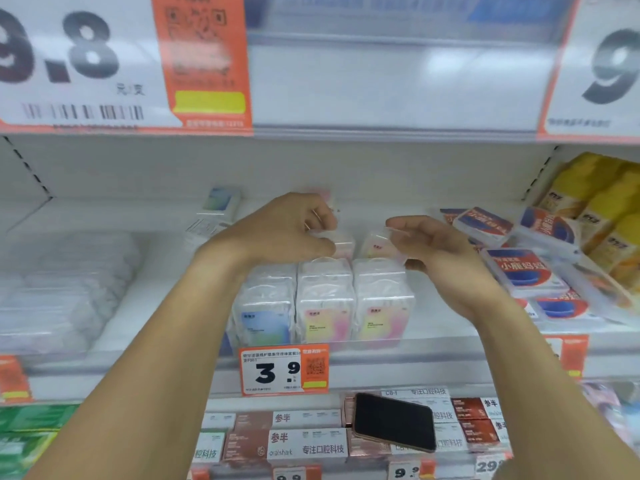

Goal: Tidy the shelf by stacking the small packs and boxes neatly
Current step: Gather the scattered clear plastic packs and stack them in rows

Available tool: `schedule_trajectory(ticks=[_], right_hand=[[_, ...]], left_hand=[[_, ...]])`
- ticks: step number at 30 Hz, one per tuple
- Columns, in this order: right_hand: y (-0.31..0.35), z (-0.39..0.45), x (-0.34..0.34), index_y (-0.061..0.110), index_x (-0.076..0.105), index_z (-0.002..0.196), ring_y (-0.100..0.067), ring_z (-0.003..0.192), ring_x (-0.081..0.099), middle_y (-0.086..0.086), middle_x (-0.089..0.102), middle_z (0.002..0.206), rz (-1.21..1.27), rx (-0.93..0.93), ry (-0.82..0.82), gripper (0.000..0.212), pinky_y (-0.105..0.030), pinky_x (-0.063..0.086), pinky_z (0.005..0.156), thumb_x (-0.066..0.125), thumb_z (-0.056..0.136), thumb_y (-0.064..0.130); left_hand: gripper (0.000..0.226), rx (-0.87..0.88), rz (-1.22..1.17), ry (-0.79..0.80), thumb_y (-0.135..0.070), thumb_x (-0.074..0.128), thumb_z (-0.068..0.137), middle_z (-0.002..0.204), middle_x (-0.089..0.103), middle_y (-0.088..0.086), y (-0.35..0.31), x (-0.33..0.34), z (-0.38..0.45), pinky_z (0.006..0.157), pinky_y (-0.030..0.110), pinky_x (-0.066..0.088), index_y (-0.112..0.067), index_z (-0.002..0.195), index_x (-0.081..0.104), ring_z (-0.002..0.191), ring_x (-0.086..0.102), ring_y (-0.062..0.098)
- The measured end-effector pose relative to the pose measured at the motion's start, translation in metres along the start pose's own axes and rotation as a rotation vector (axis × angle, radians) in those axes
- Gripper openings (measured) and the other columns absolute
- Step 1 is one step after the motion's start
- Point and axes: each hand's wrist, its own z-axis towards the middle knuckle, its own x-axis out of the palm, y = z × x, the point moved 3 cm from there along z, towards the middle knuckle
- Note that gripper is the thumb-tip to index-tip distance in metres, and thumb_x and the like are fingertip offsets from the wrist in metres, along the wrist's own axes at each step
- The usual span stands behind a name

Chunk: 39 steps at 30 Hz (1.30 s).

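Three rows of small clear packs [325,299] with blue and pink-yellow labels stand at the front of the white shelf [433,327]. My left hand [287,230] reaches over the middle row and grips a small clear pack [341,242] behind it. My right hand [433,247] holds another clear pink-yellow pack [379,245] above the right row, thumb under and fingers over it. A loose blue-labelled pack [221,202] stands at the back left with another lying below it.
Red-and-blue flat packs [519,268] lie jumbled to the right, beside yellow packs [602,216]. White wrapped bundles [59,289] fill the left. A 3.9 price tag [284,370] hangs on the shelf edge. A black phone [394,420] rests on boxes below.
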Motion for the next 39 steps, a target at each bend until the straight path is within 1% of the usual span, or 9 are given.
schedule_trajectory(ticks=[2, 5, 12, 17, 20, 26, 29, 33, 39], right_hand=[[0.0, 0.0, 0.003, 0.024, 0.069, 0.115, -0.014, 0.104, 0.069, 0.007, 0.074, 0.109, -0.015, 0.007, 0.023, 0.022, -0.035, 0.055, 0.089, 0.063, 0.095, 0.019], [0.0, -0.001, 0.008, 0.024, 0.069, 0.114, -0.01, 0.101, 0.069, 0.009, 0.075, 0.107, -0.011, 0.018, 0.046, 0.02, -0.023, 0.054, 0.081, 0.061, 0.096, 0.019], [0.001, -0.003, 0.012, 0.025, 0.069, 0.105, -0.01, 0.096, 0.069, 0.008, 0.075, 0.1, -0.052, 0.056, 0.057, 0.016, -0.015, 0.053, 0.078, 0.058, 0.097, 0.033], [0.002, -0.005, 0.016, 0.015, 0.071, 0.104, -0.018, 0.096, 0.071, 0.001, 0.077, 0.098, -0.024, 0.102, 0.105, 0.027, -0.024, 0.053, 0.085, 0.056, 0.097, 0.036], [0.002, -0.007, 0.015, 0.014, 0.072, 0.104, -0.019, 0.097, 0.07, -0.002, 0.076, 0.1, -0.011, 0.108, 0.124, 0.027, -0.028, 0.053, 0.088, 0.056, 0.097, 0.034], [0.002, -0.012, 0.012, 0.013, 0.071, 0.106, -0.019, 0.096, 0.07, -0.003, 0.076, 0.101, -0.008, 0.12, 0.152, 0.028, -0.025, 0.054, 0.086, 0.056, 0.096, 0.034], [0.002, -0.013, 0.012, 0.014, 0.071, 0.105, -0.018, 0.097, 0.07, -0.002, 0.076, 0.102, -0.006, 0.125, 0.164, 0.027, -0.023, 0.054, 0.083, 0.056, 0.096, 0.034], [0.001, -0.013, 0.012, 0.017, 0.071, 0.105, -0.018, 0.099, 0.071, 0.0, 0.076, 0.102, -0.002, 0.136, 0.173, 0.027, -0.027, 0.054, 0.088, 0.054, 0.097, 0.037], [0.001, -0.013, 0.011, 0.009, 0.07, 0.111, -0.026, 0.106, 0.067, -0.01, 0.073, 0.11, -0.003, 0.135, 0.175, 0.036, -0.039, 0.051, 0.097, 0.053, 0.098, 0.037]], left_hand=[[0.021, -0.024, 0.021, 0.02, -0.035, 0.074, 0.074, 0.096, 0.068, -0.011, 0.001, 0.001, 0.0, 0.089, 0.034, 0.053, -0.032, 0.093, 0.065, 0.088, 0.066, 0.008], [0.021, -0.026, 0.004, 0.0, -0.045, 0.071, 0.079, 0.086, 0.071, -0.008, 0.001, -0.002, 0.0, 0.076, 0.026, 0.051, -0.026, 0.088, 0.066, 0.075, 0.065, 0.007], [0.015, 0.039, 0.117, 0.005, -0.033, 0.065, 0.09, 0.093, 0.066, -0.014, 0.005, -0.007, 0.0, 0.07, 0.015, 0.044, -0.028, 0.102, 0.07, 0.078, 0.06, 0.0], [0.016, 0.032, 0.079, 0.005, -0.024, 0.061, 0.094, 0.094, 0.067, -0.018, 0.003, -0.006, -0.005, 0.073, 0.008, 0.046, -0.03, 0.101, 0.073, 0.083, 0.06, -0.006], [0.017, 0.021, 0.06, -0.007, -0.022, 0.059, 0.095, 0.101, 0.069, -0.013, 0.002, -0.004, -0.006, 0.084, 0.018, 0.048, -0.028, 0.103, 0.073, 0.094, 0.063, 0.002], [0.017, -0.002, 0.033, -0.001, -0.021, 0.058, 0.095, 0.103, 0.07, -0.009, 0.001, -0.002, -0.011, 0.094, 0.027, 0.05, -0.029, 0.1, 0.073, 0.099, 0.064, 0.006], [0.02, -0.01, 0.05, -0.006, -0.02, 0.056, 0.096, 0.102, 0.071, -0.004, 0.0, -0.001, -0.01, 0.094, 0.033, 0.051, -0.03, 0.097, 0.074, 0.097, 0.066, 0.01], [0.023, -0.016, 0.07, -0.003, -0.018, 0.053, 0.097, 0.104, 0.07, -0.005, -0.001, 0.0, -0.009, 0.095, 0.031, 0.05, -0.028, 0.098, 0.073, 0.098, 0.064, 0.009], [0.017, -0.029, 0.093, 0.006, -0.025, 0.055, 0.096, 0.089, 0.07, -0.006, 0.0, -0.003, -0.008, 0.083, 0.031, 0.053, -0.027, 0.099, 0.071, 0.087, 0.068, 0.016]])
